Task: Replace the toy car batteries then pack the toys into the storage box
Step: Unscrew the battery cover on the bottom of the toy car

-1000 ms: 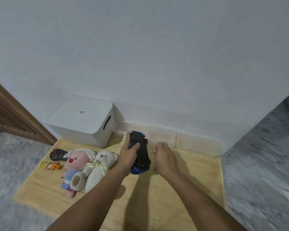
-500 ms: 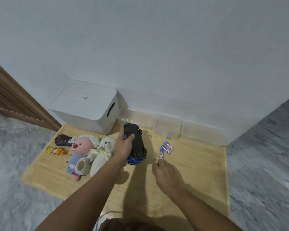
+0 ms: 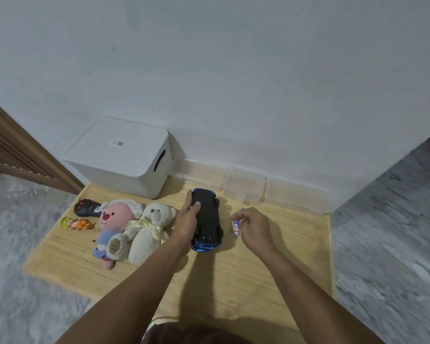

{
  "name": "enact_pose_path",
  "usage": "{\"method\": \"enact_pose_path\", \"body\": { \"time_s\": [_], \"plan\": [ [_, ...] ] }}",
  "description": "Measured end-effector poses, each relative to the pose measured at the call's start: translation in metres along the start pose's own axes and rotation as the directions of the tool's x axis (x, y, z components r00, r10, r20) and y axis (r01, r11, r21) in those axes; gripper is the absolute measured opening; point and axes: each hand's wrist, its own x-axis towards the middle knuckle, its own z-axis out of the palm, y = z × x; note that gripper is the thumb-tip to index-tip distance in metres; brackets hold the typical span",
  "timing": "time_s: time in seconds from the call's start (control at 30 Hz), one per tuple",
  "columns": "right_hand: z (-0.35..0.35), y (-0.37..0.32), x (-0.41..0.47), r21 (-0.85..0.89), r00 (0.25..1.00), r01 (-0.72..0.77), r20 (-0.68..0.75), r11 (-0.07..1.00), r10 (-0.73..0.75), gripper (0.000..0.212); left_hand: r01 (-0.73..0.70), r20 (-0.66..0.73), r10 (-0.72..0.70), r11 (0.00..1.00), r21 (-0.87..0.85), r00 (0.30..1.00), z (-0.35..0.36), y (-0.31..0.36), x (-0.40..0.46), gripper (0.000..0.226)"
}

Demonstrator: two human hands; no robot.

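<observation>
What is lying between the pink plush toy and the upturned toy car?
In the head view, a white teddy bear lies between the pink plush and the toy car, and the left hand grips the car's near side.

Even, soft indoor light, moderately bright, slightly cool cast on wall (image 3: 233, 70); no glare. Light from above and behind viewer: arm shadows fall forward on wooden worktop (image 3: 233, 281), darkest under left forearm; soft shadow behind storage box (image 3: 119, 155) on wall. Wide-angle distortion: wall base bows, edges stretch outward. Grey floor (image 3: 387, 244) smeared with motion blur at left and right margins. Centre moderately sharp; battery (image 3: 235, 228) label not legible; dark blurred shape at bottom edge
</observation>
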Motion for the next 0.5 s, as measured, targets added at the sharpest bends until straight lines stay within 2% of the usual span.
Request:
{"method": "enact_pose_path", "body": {
  "time_s": [0.3,0.5],
  "plan": [
    [0.018,-0.032,0.005,-0.081,0.986,0.134,0.106,0.988,-0.125,0.033,0.044,0.096,-0.041,0.999,-0.029,0.995,0.011,-0.011,-0.010,0.052],
    [0.020,-0.028,0.004,-0.111,0.983,0.148,0.125,0.983,-0.134,0.025,0.011,0.149,-0.014,1.000,0.020,0.989,0.009,-0.011,-0.012,0.056]
  ]
}}
